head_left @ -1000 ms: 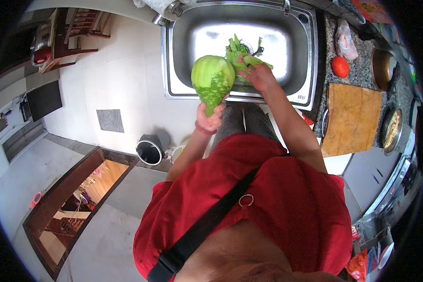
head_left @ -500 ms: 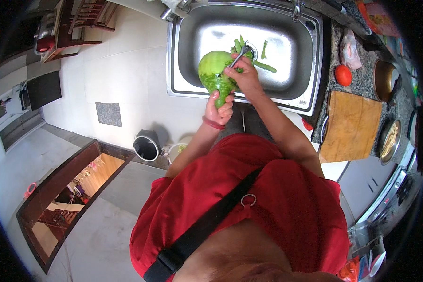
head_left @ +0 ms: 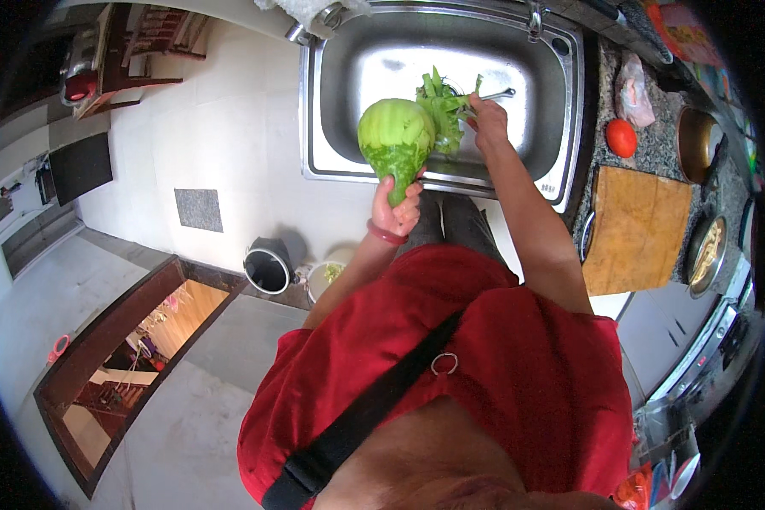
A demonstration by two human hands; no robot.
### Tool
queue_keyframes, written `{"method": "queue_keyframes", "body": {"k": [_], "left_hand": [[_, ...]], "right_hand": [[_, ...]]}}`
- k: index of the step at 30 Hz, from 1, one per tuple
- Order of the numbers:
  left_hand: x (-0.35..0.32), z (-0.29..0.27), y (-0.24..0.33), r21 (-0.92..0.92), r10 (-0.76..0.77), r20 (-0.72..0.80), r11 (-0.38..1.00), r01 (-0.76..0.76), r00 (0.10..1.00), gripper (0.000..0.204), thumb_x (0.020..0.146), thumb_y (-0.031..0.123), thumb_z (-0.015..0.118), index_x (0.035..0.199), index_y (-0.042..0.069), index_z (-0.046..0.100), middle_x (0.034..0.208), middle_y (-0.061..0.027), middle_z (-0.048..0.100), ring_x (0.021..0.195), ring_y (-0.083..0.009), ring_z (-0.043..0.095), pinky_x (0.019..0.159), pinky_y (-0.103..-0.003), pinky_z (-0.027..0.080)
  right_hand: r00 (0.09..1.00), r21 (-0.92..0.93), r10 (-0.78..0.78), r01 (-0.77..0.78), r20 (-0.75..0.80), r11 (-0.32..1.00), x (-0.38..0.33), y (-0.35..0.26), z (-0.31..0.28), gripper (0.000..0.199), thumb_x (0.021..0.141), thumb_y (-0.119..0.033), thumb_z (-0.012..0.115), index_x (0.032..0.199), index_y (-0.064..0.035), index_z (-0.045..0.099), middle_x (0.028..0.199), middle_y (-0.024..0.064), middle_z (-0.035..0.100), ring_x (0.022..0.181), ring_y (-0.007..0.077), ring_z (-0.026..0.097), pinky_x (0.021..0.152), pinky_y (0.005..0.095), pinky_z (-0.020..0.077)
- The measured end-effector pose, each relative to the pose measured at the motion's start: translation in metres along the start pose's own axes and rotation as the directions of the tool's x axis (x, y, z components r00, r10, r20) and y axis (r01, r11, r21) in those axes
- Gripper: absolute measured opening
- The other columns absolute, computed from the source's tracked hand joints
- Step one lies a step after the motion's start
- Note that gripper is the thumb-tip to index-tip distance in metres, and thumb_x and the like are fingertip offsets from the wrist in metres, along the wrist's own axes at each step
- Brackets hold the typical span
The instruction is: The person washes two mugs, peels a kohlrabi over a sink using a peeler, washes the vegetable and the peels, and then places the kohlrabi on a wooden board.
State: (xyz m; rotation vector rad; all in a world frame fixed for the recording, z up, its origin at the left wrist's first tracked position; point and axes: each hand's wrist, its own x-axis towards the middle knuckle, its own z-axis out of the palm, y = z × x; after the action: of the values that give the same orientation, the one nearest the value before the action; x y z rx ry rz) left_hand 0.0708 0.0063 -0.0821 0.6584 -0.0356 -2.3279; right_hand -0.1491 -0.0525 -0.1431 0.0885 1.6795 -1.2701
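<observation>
Over the near edge of the metal sink [head_left: 310, 127], my left hand [head_left: 395, 212] is closed around the narrow neck of a green bottle gourd [head_left: 393, 140]. The gourd's round far end is pale and smooth where it is peeled; darker, mottled skin covers the part toward the neck. My right hand [head_left: 489, 121], to the right of the gourd and apart from it, grips a metal peeler [head_left: 505, 93] whose end sticks out past the fingers. Green peel strips [head_left: 440, 115] lie in the sink between gourd and right hand, partly covering the drain.
Right of the sink, a wooden cutting board [head_left: 637, 229], a tomato [head_left: 621, 138] and a bowl of pale pieces [head_left: 707, 255] stand on the counter. A faucet [head_left: 535, 19] is at the sink's far side. Below left are a black bin [head_left: 268, 265] and a pale bucket [head_left: 321, 280].
My right hand has moved off the gourd to the right with the peeler. More peel now lies beside the gourd. The left hand keeps its hold on the neck.
</observation>
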Motion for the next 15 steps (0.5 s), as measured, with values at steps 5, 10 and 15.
{"method": "queue_keyframes", "body": {"k": [5,10,15], "left_hand": [[0.013,0.008,0.005,-0.066,-0.04,-0.052,0.997,0.036,0.998,0.051,0.079,0.034,0.051,0.11,-0.003,0.037,0.071,-0.0024,0.045,0.038,-0.0042,0.032,0.033,-0.017,0.026],[0.013,0.01,0.006,-0.114,-0.093,-0.114,0.99,0.08,0.989,0.049,0.079,0.034,0.051,0.108,-0.004,0.038,0.071,-0.0027,0.045,0.038,-0.004,0.033,0.033,-0.016,0.026],[0.017,0.011,0.006,-0.093,-0.058,-0.1,0.994,0.048,0.993,0.052,0.078,0.035,0.053,0.107,-0.005,0.038,0.071,-0.0034,0.044,0.039,-0.0038,0.034,0.033,-0.016,0.026]], "right_hand": [[0.926,-0.036,-0.261,0.28,0.271,0.959,-0.066,-0.009,0.035,0.018,0.071,-0.022,0.064,0.075,-0.0054,0.059,0.085,0.0058,0.058,0.079,0.0165,0.053,0.067,0.0288,0.0399],[0.713,-0.382,-0.552,0.7,0.433,0.603,-0.061,0.004,0.054,0.016,0.071,-0.02,0.065,0.075,-0.0054,0.059,0.081,0.0044,0.058,0.075,0.0152,0.051,0.067,0.0293,0.04],[1.0,0.045,0.023,-0.023,0.005,0.999,-0.018,-0.012,0.025,0.028,0.076,-0.028,0.054,0.074,-0.0003,0.059,0.068,0.0111,0.057,0.056,0.0216,0.055,0.052,0.0343,0.0415]]}}
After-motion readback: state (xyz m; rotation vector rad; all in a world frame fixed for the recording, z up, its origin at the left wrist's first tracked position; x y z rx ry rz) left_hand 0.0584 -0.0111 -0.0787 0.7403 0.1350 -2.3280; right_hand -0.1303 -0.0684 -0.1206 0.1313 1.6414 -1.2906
